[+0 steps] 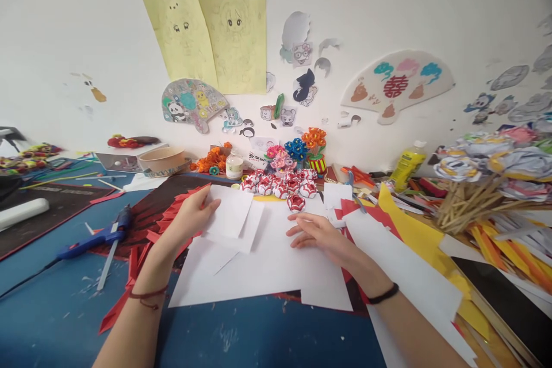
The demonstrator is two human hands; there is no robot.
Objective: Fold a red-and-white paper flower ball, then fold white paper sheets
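My left hand [199, 207] pinches the upper left edge of white paper squares [228, 210], at least two of them, fanned slightly apart. They hang over larger white sheets [276, 270] spread before me. Above the right part of those sheets, my right hand [317, 237] has its fingers loosely stretched, with nothing in it. Red-and-white folded paper flowers [296, 202] sit just past the sheets. Folded red paper strips [172, 213] lie in a row by my left forearm, partly hidden by it.
At the left, a blue glue gun [95, 241] lies with its cord and a glue stick. A black tablet-like slab [504, 299], yellow paper [409, 236] and paper roses on sticks [470, 178] crowd the right. A yellow bottle [407, 167] and a beige bowl [161, 160] stand behind.
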